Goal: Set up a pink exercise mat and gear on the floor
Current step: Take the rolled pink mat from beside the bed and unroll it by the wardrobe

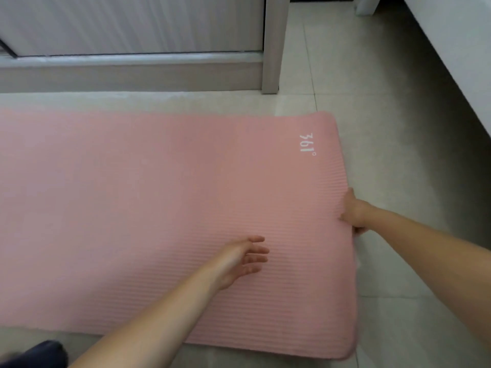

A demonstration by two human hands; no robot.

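Observation:
A pink ribbed exercise mat [148,197] lies unrolled on the pale tiled floor, running off the left edge of the view. White "361°" lettering [307,146] sits near its far right corner. My right hand [354,212] grips the mat's right short edge, thumb on top and fingers tucked beneath. Over the mat's near right part my left hand [245,257] is spread with fingers apart, holding nothing. No other gear is in view.
A grey wooden furniture frame [132,73] with an upright post [273,49] runs along the far side of the mat. A white slanted surface [457,49] fills the upper right. Something dark blue [34,354] shows at the bottom left corner.

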